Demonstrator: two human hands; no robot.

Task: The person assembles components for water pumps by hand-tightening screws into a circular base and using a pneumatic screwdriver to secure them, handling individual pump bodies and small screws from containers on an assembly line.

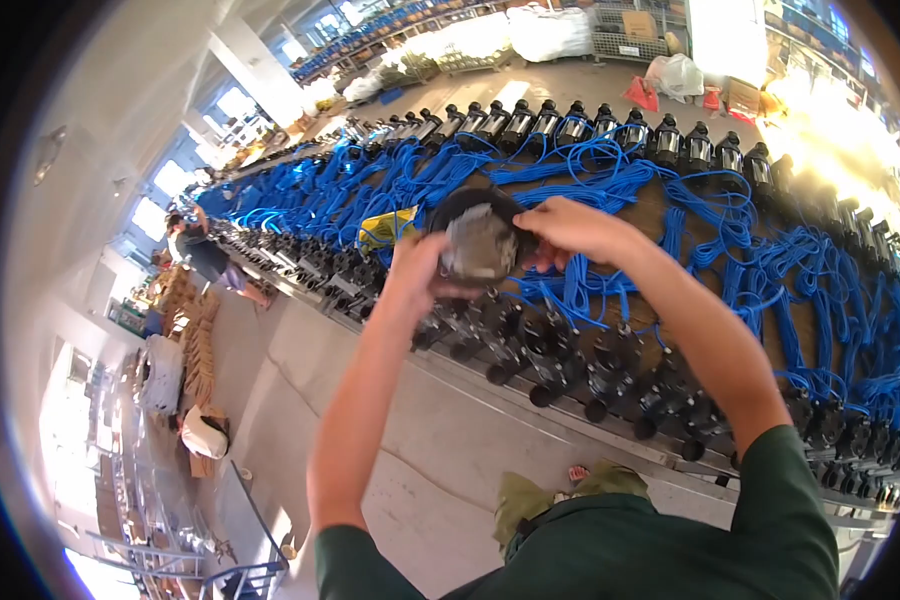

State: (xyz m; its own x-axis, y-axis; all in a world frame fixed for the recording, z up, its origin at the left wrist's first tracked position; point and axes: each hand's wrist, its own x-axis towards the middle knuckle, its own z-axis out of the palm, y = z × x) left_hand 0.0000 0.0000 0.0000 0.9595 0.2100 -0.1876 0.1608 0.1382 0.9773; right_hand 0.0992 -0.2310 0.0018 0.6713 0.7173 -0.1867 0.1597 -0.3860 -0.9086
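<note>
Round black part (pixel 478 240) with a grey face sits raised between both my hands: left hand (pixel 417 272) fingers curl under its lower edge, right hand (pixel 570 228) fingers pinch its upper rim, above the surface (pixel 660 200) of blue cables (pixel 590 170).

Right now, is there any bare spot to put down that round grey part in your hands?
Hardly on the bench: black pumps line both edges, blue cables fill between. Bare room is the concrete floor beside the near pump row.

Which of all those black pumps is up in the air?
The round black pump held between the left hand and right hand; the others lie in rows on the long table among blue cables.
</note>
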